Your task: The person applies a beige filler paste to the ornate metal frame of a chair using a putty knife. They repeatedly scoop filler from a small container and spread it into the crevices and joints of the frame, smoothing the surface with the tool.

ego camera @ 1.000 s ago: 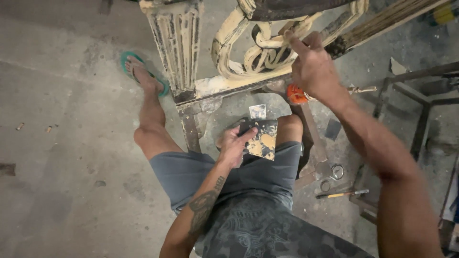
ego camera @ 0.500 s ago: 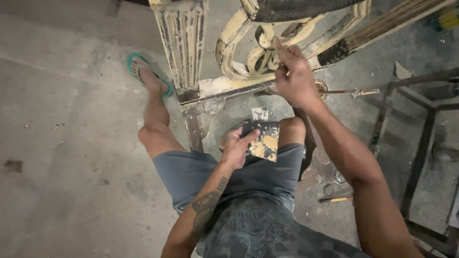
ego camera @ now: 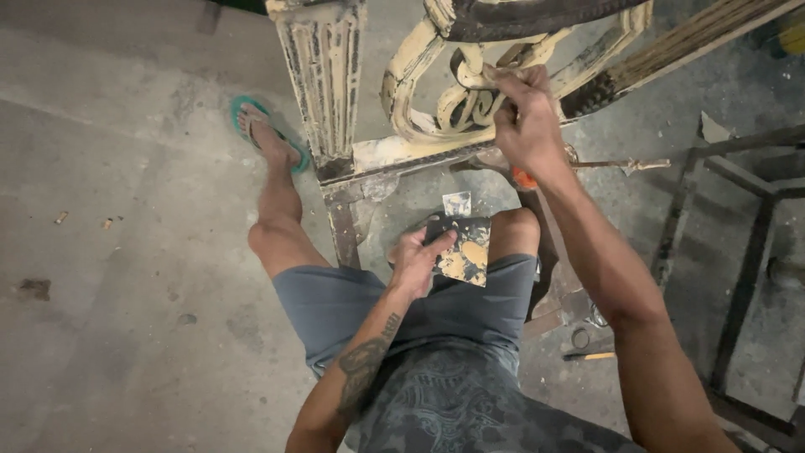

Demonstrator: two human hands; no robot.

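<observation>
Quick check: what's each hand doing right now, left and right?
Left hand: closed, gripping a dark square board smeared with yellow filler on the lap.
Right hand: closed, fingers pressed to the cream carved scrollwork; any tool hidden.

The right hand [ego camera: 524, 126] rests on the scrollwork [ego camera: 457, 101]; the board [ego camera: 461, 252], in the left hand [ego camera: 417, 262], seemingly lies on the right knee [ego camera: 513, 231].

R hand [ego camera: 527, 126] now further left, on cream scrollwork [ego camera: 419, 101].

A grey, stained concrete floor [ego camera: 126, 252] carries everything. The cream ornate metal frame [ego camera: 335, 126] stands on it, a foot in a teal flip-flop [ego camera: 264, 134] is planted beside it, and a dark metal stand [ego camera: 738, 252] sits at the right.
</observation>
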